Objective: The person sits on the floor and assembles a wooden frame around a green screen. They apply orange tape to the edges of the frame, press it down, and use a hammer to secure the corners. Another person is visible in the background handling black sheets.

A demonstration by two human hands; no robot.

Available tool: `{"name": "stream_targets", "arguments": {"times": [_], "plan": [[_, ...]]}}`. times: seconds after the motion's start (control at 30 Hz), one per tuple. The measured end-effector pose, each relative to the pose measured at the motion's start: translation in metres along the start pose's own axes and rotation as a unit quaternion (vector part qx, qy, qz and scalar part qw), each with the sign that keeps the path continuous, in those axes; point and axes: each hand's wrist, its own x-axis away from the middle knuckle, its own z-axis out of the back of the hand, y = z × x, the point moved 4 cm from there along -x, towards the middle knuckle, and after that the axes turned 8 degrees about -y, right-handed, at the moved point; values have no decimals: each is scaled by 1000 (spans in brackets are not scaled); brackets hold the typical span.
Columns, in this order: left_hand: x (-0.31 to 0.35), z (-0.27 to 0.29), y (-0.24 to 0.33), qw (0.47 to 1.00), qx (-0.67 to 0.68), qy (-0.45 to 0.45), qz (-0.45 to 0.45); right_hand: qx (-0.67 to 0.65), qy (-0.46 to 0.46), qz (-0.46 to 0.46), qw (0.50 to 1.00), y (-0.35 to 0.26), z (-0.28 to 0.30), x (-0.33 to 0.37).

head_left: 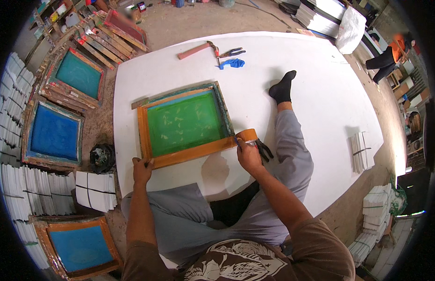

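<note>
A wooden printing screen (184, 122) with green mesh lies on the white sheet before me, brown strips running along its left and near sides. At its near left corner my left hand (142, 171) is closed, fingers gripping the edge. My right hand (249, 157) is closed by the near right corner; a small bluish bit shows at its fingertips, but what it grips is mostly hidden. Touching or just beyond those fingers is a brown tape roll (247, 135). Dark-handled pliers (264, 150) lie just right of that hand.
Farther up the sheet lie a hammer (195, 50), another pair of pliers (233, 52) and a blue cloth (232, 63). My outstretched leg (294, 140) crosses the right side. More screens (79, 72) and strapped white stacks (93, 191) line the left. A person (390, 58) is at the far right.
</note>
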Motion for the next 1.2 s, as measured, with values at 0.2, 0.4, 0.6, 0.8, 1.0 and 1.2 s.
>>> {"name": "stream_targets", "arguments": {"times": [0.2, 0.4, 0.6, 0.8, 1.0, 1.2], "plan": [[0, 0, -5, 1000, 3, 14, -14, 7, 5, 23, 1000, -2, -5, -3], [-2, -3, -7, 1000, 4, 16, -18, 41, 0, 21, 999, 4, -19, -4], [-7, -5, -7, 1000, -4, 6, -2, 83, -33, -4, 996, -3, -20, 6], [-7, -7, -5, 1000, 5, 7, -17, 74, -76, -14, 994, 4, -13, 31], [-13, -5, -21, 999, 17, 8, -27, 40, 56, -10, 998, 15, 15, 50], [-5, 8, -21, 995, 53, 59, -60, 68, 123, -111, 984, 50, 53, -23]]}}
